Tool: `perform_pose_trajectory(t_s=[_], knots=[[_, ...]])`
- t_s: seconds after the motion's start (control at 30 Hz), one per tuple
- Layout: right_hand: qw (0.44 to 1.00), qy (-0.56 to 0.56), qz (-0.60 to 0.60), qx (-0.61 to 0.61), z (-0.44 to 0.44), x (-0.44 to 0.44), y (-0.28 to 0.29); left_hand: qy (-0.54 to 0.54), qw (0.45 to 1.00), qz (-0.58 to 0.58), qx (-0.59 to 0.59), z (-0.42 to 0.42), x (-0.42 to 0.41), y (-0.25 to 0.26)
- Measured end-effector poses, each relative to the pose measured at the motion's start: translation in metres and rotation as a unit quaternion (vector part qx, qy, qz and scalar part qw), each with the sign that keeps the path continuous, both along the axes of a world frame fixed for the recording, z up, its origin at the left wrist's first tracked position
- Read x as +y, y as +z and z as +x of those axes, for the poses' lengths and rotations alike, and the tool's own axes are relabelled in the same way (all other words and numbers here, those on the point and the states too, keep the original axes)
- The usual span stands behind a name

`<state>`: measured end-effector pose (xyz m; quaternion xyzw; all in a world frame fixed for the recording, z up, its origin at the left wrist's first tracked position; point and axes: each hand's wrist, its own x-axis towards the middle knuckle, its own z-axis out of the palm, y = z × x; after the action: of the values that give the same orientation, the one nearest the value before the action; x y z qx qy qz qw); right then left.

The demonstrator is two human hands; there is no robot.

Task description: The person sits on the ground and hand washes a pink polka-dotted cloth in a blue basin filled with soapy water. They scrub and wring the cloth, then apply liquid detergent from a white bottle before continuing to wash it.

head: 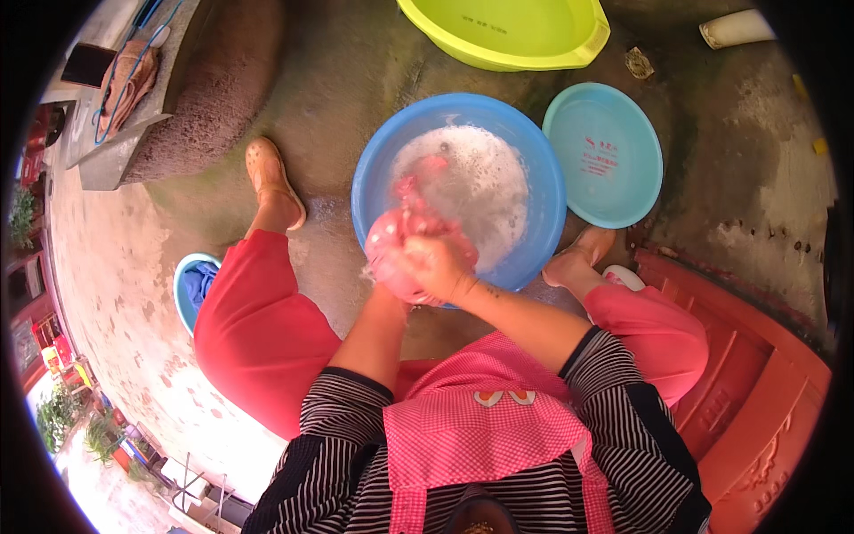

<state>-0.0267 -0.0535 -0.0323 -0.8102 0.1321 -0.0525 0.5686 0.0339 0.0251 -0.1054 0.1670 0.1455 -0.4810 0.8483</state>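
A wet pink garment with white spots [417, 233] is bunched up over the near left rim of a blue plastic basin [371, 157]. My right hand [437, 263] grips it from above, fingers curled into the fabric and slightly blurred. Beneath and behind the folds is my left hand [392, 294], holding the same bundle; only its wrist side shows, its fingers covered by cloth. One end of the garment trails down into foamy, cloudy water [477, 193] inside the basin.
A lime-green tub [494, 57] stands beyond the basin. To the right, a turquoise basin [617, 180] touches or nearly touches the blue one. A small basin with blue cloth [200, 284] sits left of my leg. A red panelled board [727, 354] lies at right.
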Motion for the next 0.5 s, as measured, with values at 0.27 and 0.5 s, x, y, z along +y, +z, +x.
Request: perform_pose_trajectory(t_s=[0.27,0.5], knots=[[0.923,-0.083,-0.227,0.299,0.004,-0.119,-0.13,-0.111,0.919,0.367,-0.09,-0.011,-0.03,0.019],[0.929,-0.202,-0.099,0.295,0.037,-0.138,-0.148,-0.273,0.444,0.503,-0.69,-0.044,-0.015,-0.011]])
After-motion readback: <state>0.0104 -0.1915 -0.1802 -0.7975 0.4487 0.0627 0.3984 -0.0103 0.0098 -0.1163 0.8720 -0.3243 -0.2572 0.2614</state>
